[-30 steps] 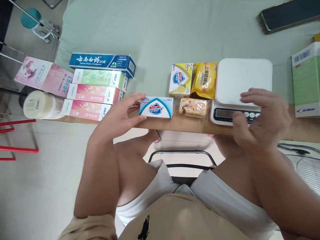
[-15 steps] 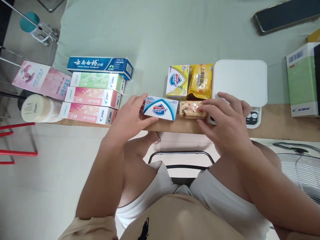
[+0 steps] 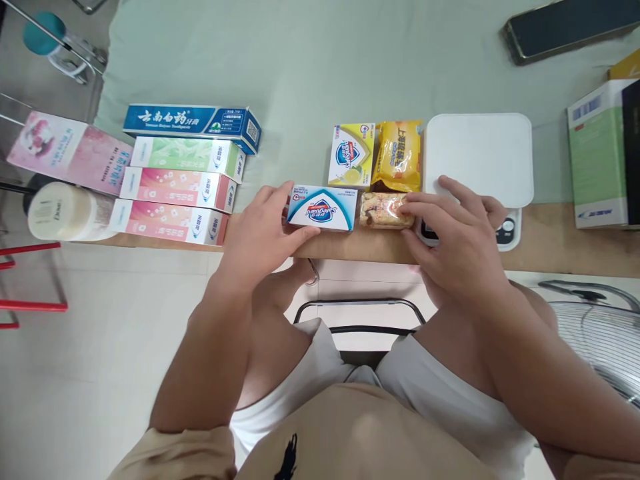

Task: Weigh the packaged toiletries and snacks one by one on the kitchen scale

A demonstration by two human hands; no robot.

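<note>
My left hand [image 3: 263, 233] grips the left end of a white-and-blue Safeguard soap box [image 3: 323, 208], thumb along the near edge and fingers at the far side. My right hand [image 3: 457, 230] is closed at the right end of a small clear-wrapped snack packet [image 3: 383, 211], its fingertips covering that end. Box and packet lie side by side near the table's front edge. Just behind them are a yellow Safeguard soap box [image 3: 351, 155] and an orange-yellow packet [image 3: 399, 155]. A white kitchen scale [image 3: 477, 157] lies beyond my right fingers, its control panel partly hidden.
At left lie a blue toothpaste box [image 3: 190, 125], a green-and-white box [image 3: 180, 153], two pink-and-white boxes [image 3: 170, 187], a larger pink box [image 3: 70, 150] and a cream-lidded jar [image 3: 65, 212]. A phone [image 3: 570, 30] and a green-and-white box [image 3: 600, 153] are at right.
The soap box has turned slightly and now sits straighter, level with the snack packet. Both hands stay on their things. The whole view has shifted a little.
</note>
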